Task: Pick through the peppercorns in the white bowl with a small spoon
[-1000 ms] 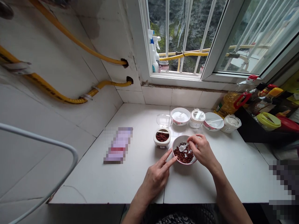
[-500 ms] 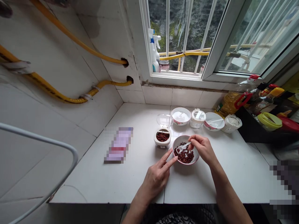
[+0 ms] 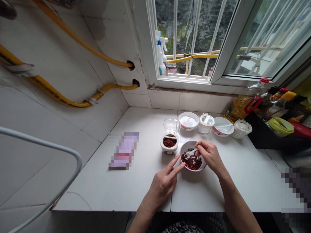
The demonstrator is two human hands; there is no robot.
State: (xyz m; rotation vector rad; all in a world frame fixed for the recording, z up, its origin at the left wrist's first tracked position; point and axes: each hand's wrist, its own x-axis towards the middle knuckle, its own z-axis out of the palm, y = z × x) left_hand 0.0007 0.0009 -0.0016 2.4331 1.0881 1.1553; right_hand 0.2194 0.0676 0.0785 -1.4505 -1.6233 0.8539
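Observation:
A small white spoon [image 3: 190, 153] is pinched in my right hand [image 3: 209, 156], its bowl end down among dark reddish-brown peppercorns [image 3: 194, 163]. These lie in a white bowl [image 3: 204, 166] with a pinkish rim. At the bowl's left side, my left hand [image 3: 163, 181] has two fingers stretched out and spread, their tips touching the rim; its other fingers are curled under and partly hidden. Just left of the bowl stands a seasoning jar [image 3: 169, 149] with its clear lid [image 3: 171, 125] raised, holding more of the same peppercorns.
Behind are a bowl of white grains [image 3: 189, 121], a lidded jar [image 3: 206, 123], a bowl with a white spoon [image 3: 222, 127] and another jar [image 3: 242, 129]. An oil bottle [image 3: 244, 100] and several condiments stand at right. A blurred purple packet [image 3: 125, 150] lies left on the white counter [image 3: 97, 187].
The spoon's bowl end has shifted slightly to the right and turned within the peppercorns. My left hand keeps its place at the rim.

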